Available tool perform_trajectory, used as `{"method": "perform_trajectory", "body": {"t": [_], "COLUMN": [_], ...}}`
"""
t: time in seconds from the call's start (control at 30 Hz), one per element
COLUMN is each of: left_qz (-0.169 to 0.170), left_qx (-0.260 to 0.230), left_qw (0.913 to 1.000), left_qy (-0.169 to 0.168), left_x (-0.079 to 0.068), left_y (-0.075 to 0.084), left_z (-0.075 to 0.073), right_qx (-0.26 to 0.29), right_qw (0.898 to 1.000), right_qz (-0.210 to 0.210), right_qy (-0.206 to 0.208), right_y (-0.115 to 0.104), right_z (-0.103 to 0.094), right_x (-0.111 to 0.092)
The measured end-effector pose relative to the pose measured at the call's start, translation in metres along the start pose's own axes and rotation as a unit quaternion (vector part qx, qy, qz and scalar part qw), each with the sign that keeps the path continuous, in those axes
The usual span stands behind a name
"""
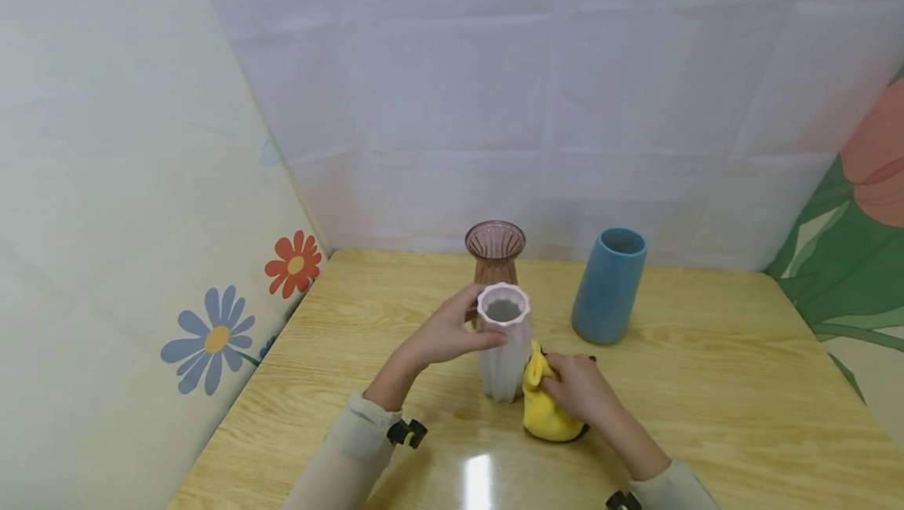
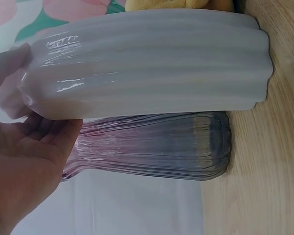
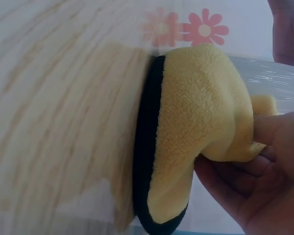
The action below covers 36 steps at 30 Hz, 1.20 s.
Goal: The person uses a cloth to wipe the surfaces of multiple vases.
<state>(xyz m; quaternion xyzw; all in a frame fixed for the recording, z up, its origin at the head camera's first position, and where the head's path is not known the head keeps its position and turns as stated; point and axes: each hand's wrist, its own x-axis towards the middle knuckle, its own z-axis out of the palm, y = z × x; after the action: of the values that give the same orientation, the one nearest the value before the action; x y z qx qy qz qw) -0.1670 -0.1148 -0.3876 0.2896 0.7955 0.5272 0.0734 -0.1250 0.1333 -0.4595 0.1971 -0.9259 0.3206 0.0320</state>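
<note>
A white fluted vase [image 1: 504,365] stands upright on the table, its scalloped mouth facing up. My left hand [image 1: 452,329] grips it near the rim, thumb on the near side and fingers behind. In the left wrist view the ribbed wall of the vase [image 2: 161,63] fills the upper part. My right hand [image 1: 579,388] pinches a yellow cloth [image 1: 551,416] with dark edging, which lies against the vase's right side. The right wrist view shows the bunched cloth [image 3: 201,107] between thumb and fingers, its dark edge on the tabletop.
Just behind the white vase stands a pinkish glass vase [image 1: 496,247] with a flared mouth. A blue tapered vase [image 1: 609,290] is farther right. The wood-grain table [image 1: 720,384] meets a white backdrop [image 1: 438,102] at its far edge.
</note>
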Motion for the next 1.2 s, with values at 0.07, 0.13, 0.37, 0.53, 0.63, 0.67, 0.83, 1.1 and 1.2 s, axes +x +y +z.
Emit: {"method": "perform_trajectory", "body": {"t": [0.07, 0.13, 0.37, 0.53, 0.63, 0.67, 0.83, 1.1, 1.2], "left_qz": [0.003, 0.008, 0.043, 0.053, 0.059, 0.061, 0.066, 0.042, 0.025], "left_qx": [0.002, 0.006, -0.005, -0.013, -0.019, -0.023, -0.045, -0.046, -0.027], "left_qw": [1.0000, 0.9999, 0.9987, 0.9975, 0.9965, 0.9960, 0.9937, 0.9976, 0.9993], "left_qy": [0.000, -0.003, -0.027, -0.044, -0.057, -0.062, -0.079, -0.031, 0.009], "left_x": [0.000, 0.000, 0.005, 0.008, 0.010, 0.010, 0.012, 0.003, -0.001], "left_y": [-0.001, -0.002, -0.008, -0.013, -0.017, -0.018, -0.019, -0.017, -0.014], "left_z": [0.000, -0.001, -0.005, -0.009, -0.011, -0.011, -0.013, -0.004, 0.004], "right_qx": [0.001, 0.005, 0.025, 0.049, 0.059, 0.061, 0.058, 0.059, 0.065], "right_qw": [1.000, 1.000, 0.999, 0.994, 0.989, 0.987, 0.980, 0.977, 0.978], "right_qz": [-0.006, -0.008, 0.001, -0.015, -0.031, -0.036, -0.065, -0.079, -0.075], "right_qy": [0.003, 0.004, 0.038, 0.097, 0.136, 0.145, 0.180, 0.190, 0.184], "right_y": [0.001, 0.001, -0.006, -0.014, -0.018, -0.019, -0.025, -0.035, -0.039], "right_z": [0.000, -0.003, -0.027, -0.044, -0.052, -0.054, -0.060, -0.063, -0.063], "right_x": [0.000, 0.000, -0.001, 0.000, 0.003, 0.004, 0.010, 0.017, 0.019]}}
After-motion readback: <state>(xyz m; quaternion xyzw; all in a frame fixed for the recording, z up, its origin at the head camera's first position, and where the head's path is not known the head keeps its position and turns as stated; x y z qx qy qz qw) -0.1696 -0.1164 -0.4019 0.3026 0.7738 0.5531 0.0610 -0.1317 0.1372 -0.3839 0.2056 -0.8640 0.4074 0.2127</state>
